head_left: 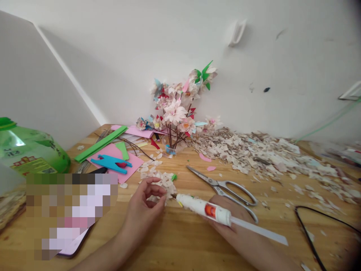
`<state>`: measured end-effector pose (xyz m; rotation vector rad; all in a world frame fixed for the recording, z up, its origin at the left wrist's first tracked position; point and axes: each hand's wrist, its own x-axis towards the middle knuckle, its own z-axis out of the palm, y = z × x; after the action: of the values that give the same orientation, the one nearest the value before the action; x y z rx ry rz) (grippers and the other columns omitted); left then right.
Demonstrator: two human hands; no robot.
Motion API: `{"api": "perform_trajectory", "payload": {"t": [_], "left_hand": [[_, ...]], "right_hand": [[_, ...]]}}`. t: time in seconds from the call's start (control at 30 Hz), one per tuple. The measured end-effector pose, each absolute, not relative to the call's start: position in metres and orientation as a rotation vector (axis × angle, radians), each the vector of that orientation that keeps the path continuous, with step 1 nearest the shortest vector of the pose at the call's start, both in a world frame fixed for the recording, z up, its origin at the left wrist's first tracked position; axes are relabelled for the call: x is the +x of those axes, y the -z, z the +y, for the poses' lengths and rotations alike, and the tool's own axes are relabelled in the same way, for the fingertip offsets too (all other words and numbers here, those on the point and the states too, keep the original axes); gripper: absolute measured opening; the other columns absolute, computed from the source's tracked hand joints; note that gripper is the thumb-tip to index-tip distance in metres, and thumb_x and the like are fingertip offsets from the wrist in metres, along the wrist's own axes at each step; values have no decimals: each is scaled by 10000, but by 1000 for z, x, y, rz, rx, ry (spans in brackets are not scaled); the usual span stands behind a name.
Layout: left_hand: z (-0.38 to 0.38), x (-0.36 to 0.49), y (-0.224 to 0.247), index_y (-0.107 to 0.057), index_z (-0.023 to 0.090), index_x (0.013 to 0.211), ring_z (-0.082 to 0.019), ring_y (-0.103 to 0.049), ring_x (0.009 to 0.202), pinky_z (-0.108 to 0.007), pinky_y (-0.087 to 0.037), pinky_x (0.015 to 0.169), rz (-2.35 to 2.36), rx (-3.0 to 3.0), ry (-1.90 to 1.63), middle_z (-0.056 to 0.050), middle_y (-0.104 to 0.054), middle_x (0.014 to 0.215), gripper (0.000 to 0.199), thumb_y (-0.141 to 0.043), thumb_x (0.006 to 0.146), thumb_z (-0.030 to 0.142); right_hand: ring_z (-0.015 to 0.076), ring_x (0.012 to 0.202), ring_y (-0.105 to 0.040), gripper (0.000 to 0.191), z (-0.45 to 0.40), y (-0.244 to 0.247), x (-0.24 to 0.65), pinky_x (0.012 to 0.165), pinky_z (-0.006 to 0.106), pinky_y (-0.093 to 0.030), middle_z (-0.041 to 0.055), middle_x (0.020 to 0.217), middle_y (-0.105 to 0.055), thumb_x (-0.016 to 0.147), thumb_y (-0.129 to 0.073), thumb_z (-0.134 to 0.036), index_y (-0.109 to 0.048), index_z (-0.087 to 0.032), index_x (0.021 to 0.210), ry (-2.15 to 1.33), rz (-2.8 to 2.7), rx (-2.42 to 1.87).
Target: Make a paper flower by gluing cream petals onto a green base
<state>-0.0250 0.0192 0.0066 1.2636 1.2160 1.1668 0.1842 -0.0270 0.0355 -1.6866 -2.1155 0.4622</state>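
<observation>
Fingers [150, 181] of the left hand [141, 209] are curled, the thumb close to the index finger; from my distant seat I cannot tell whether they pinch anything. The right hand [238, 210] is wrapped around a white glue gun [194, 205], whose nozzle [174, 196] sits just beside the left fingertips. A pale glue stick [262, 230] juts from its back toward four o'clock.

Taking the hands as my dial's centre, what looks like a phone [72, 246] lies at eight o'clock on the wooden table [175, 252], mostly masked by blur. A black cable [307, 229] bends at four. Scissors [210, 181] lie between two and three, blades slightly parted.

Just beyond the left fingers, toward twelve, I see a small pile of pale petals [162, 180]. At ten lie a pink sheet [134, 162], a folded blue piece [109, 162] and green strips [101, 145]; past them, nearer nine, stands a green bottle [42, 148].

Farther off, paper-like flowers [175, 112] rise on thin stems at twelve, and a broad heap of scraps [239, 152] spreads at two, before the white wall [135, 56].
</observation>
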Motion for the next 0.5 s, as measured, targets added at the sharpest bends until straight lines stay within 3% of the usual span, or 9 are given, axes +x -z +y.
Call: {"api": "perform_trajectory", "payload": {"t": [0.2, 0.37, 0.5], "left_hand": [[18, -25, -7, -466, 211, 957, -154, -562, 713, -231, -481, 516, 1188, 1287, -1177, 4, -588, 722, 349, -624, 650, 259], [21, -27, -5, -442, 215, 982, -148, -560, 717, -232, -486, 522, 1184, 1307, -1189, 3, -583, 750, 355, -612, 674, 262], [22, -30, -6, -438, 217, 991, -144, -564, 695, -228, -483, 514, 1176, 1283, -1214, 9, -579, 753, 368, -617, 672, 262]], "right_hand": [[169, 599, -534, 166, -26, -33, 184, 505, 247, -414, 12, 659, -578, 804, -410, -252, -480, -221, 657, -482, -2129, -1675], [196, 637, -576, 174, -24, -26, 192, 568, 293, -465, 26, 696, -623, 802, -421, -292, -534, -223, 689, -430, -2083, -1718], [245, 766, -618, 225, -12, -14, 216, 659, 349, -498, 50, 837, -676, 766, -472, -389, -609, -219, 817, -387, -1908, -1722]]}}
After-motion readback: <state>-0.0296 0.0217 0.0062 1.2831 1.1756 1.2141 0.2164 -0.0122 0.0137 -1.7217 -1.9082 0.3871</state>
